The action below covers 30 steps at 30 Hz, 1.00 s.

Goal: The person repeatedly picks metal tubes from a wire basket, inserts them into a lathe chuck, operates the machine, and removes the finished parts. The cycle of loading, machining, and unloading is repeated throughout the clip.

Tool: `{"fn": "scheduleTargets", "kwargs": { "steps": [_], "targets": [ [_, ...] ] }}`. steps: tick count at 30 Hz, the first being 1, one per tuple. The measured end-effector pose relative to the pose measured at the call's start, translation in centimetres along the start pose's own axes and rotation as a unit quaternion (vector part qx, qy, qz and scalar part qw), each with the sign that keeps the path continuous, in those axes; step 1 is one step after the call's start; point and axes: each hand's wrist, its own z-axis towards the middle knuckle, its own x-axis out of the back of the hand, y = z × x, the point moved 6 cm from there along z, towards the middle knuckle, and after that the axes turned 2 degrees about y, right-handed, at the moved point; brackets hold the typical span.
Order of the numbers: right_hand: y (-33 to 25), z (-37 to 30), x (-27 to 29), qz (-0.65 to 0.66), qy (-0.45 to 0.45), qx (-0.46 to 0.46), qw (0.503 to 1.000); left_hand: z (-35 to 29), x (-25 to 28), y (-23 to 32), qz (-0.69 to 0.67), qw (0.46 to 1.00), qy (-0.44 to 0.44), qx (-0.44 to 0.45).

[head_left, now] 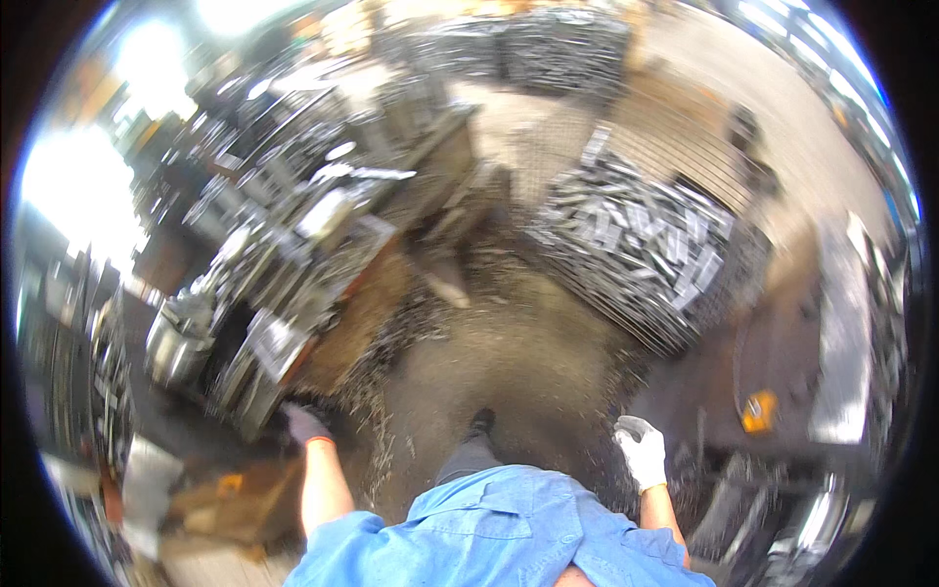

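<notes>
Crate (608, 295) of metal pieces (646, 230) ahead, left hand (305, 425) dark-gloved near brown-sided tabletop (360, 315), right hand (641, 452) white-gloved near yellow object (758, 411), can't tell either grip's state, blurred

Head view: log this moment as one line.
left hand: gloved, near equipment, hold unclear | right hand: white-gloved, hold unclear | metal pieces: piled ahead, right | image: blurred

The single view looks from the wearer's head, close above the blue shirt (509, 533) at its lower edge, and faces forward and steeply down onto the floor (499, 352). Its wide round frame takes in the left hand (306, 424), the right hand (641, 453) and, farther off, a crate (611, 293) ahead to the right.
</notes>
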Motion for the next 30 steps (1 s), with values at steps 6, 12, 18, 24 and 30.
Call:
{"fn": "scheduleTargets", "kwargs": {
  "steps": [6,12,18,24,30],
  "targets": [
    [-13.0,9.4,-22.0,-0.208,-0.260,0.189,0.924,15.0,24.2,-5.2,0.601,0.762,0.233,0.055],
    [-19.6,11.5,-32.5,-0.286,-0.419,0.231,0.830,14.2,32.0,-7.2,0.247,0.897,0.331,-0.158],
    [-19.8,15.5,-36.6,-0.342,-0.485,0.238,0.769,17.3,31.5,-9.7,-0.225,0.962,0.142,0.054],
    [-18.1,21.4,-35.7,-0.317,-0.478,0.214,0.791,-0.2,3.7,3.0,0.054,0.994,-0.016,-0.098],
    [-14.7,32.2,-29.7,-0.235,-0.421,0.190,0.855,-27.6,-32.4,12.8,0.128,0.786,-0.587,-0.146]
  ]
}}
